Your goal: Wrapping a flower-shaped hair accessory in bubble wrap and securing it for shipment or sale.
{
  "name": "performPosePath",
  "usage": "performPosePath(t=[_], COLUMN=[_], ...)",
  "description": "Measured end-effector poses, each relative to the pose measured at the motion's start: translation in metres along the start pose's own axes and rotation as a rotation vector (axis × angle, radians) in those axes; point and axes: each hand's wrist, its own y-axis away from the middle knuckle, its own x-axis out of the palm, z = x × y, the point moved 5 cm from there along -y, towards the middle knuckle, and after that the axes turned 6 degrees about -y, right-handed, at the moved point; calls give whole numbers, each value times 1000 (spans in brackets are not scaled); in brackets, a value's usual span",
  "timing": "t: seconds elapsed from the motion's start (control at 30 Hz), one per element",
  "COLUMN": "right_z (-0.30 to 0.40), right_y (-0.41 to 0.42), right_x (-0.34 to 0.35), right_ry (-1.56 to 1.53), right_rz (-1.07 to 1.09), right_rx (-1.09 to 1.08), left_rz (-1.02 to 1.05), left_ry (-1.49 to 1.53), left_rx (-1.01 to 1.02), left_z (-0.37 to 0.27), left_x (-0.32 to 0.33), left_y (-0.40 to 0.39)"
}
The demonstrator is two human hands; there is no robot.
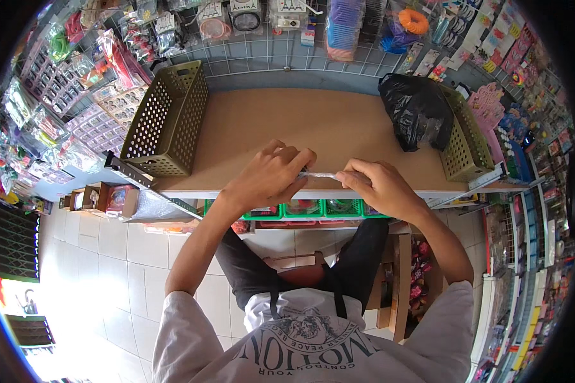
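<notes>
Both hands meet over the front edge of a brown shelf board (287, 124). Between them stretches a twisted strip of clear plastic (322, 175), which looks like thin wrapping. My left hand (275, 172) pinches its left end, where a small dark item shows partly behind the fingers. At the other end, my right hand (378, 184) grips the plastic between thumb and forefinger. What lies inside my curled fingers is hidden.
An olive perforated plastic basket (179, 129) stands at the left of the board. Another olive basket (465, 139) is at the right, beside a black plastic bag (414, 112). Green trays (304, 208) sit below. Packaged accessories hang on a wire grid (282, 50) behind.
</notes>
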Motion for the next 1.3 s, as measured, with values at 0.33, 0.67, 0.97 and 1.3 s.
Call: performPosePath(t=[0.33,0.67,0.97,1.3], right_z=[-9,3,0,-2], right_y=[0,-3,-6,-15], right_x=[-3,-5,-14,-6], right_ry=[27,9,-31,-71], right_rz=[5,-2,-16,67], right_rx=[39,-2,14,-68], left_rz=[-174,58,-142,69], left_ry=[-115,-181,-137,-130], left_rx=[136,-101,39,-198], left_z=[-2,2,-3,10], left_x=[-5,9,-9,-15], left_y=[5,-5,5,1])
